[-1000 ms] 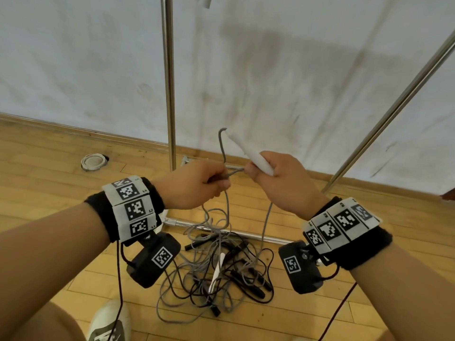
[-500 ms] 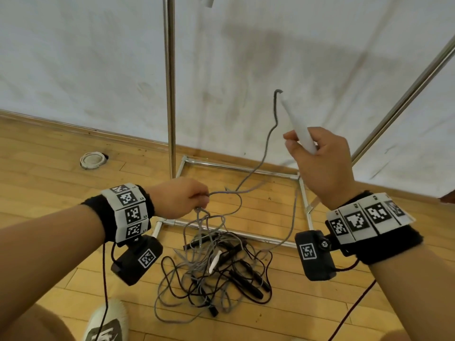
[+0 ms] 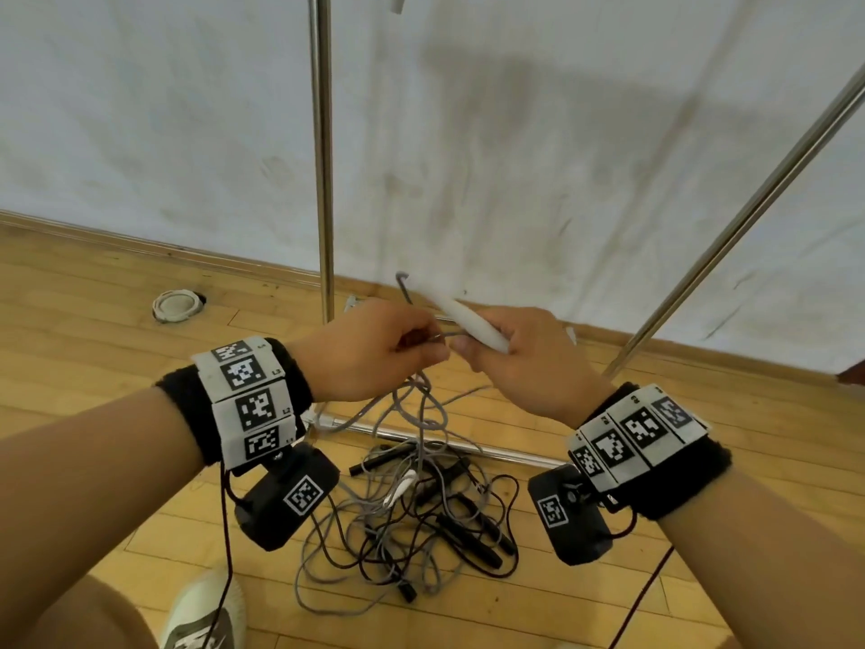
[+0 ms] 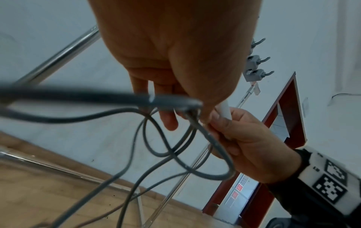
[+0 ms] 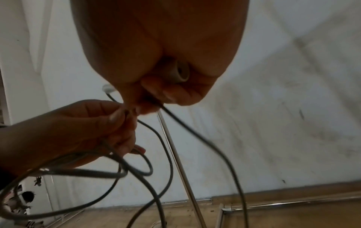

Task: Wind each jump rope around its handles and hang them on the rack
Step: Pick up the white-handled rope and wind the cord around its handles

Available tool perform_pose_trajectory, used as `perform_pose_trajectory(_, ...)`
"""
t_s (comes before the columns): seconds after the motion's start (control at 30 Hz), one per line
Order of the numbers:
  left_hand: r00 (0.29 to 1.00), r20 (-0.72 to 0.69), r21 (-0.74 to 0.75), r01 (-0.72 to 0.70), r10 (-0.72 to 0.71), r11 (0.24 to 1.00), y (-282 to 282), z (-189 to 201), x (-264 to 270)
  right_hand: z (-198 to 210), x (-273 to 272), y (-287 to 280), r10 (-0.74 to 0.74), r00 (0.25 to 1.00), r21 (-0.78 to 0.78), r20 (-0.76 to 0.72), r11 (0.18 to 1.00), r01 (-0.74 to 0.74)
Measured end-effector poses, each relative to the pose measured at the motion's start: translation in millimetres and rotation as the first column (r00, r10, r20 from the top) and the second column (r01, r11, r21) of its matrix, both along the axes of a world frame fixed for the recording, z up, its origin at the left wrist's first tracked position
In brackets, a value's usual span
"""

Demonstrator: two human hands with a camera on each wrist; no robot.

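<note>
My right hand point(image 3: 487, 341) grips a white jump-rope handle point(image 3: 451, 309) that points up and left; its butt end point(image 5: 180, 73) shows in the right wrist view. My left hand point(image 3: 416, 341) pinches loops of the grey rope point(image 4: 175, 101) right beside the handle, and the two hands touch. The grey rope point(image 3: 421, 400) trails down to a tangle of grey and black ropes point(image 3: 412, 517) on the floor, where a second white handle point(image 3: 400, 489) and black handles point(image 3: 472, 541) lie. The chrome rack point(image 3: 322, 180) stands behind, and grey hooks point(image 4: 255, 61) sit on its bar.
The rack's base bars point(image 3: 449, 442) lie on the wooden floor under my hands, and a slanted pole point(image 3: 749, 213) rises at the right. A white round fitting point(image 3: 175, 306) sits in the floor at the left. My shoe point(image 3: 206, 615) is at the bottom edge.
My right hand was up and to the right with the handle; it has come back down to meet my left hand, which rose. The stretched rope span between them has closed into loops.
</note>
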State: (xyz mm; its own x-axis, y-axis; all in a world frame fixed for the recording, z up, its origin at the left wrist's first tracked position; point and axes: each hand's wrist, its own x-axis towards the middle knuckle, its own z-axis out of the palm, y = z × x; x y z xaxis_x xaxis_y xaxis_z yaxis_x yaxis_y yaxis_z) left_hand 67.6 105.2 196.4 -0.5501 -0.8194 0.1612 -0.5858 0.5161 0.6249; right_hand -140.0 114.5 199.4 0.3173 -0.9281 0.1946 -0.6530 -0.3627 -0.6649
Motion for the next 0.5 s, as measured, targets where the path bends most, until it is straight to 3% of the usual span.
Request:
perform_pose_trajectory(0.3, 0.952, 0.305, 0.072, -0.002, -0.02, 0.997, -15, -20, 28, 20, -20, -13, -0.222, 0.959, -0.231, 0.176, 0.938, 0.26)
perform_pose_trajectory(0.5, 0.966, 0.251, 0.072, -0.077, 0.056, 0.994, -17, -21, 31, 18, -40, -23, -0.275, 0.946, -0.202, 0.175, 0.93, 0.307)
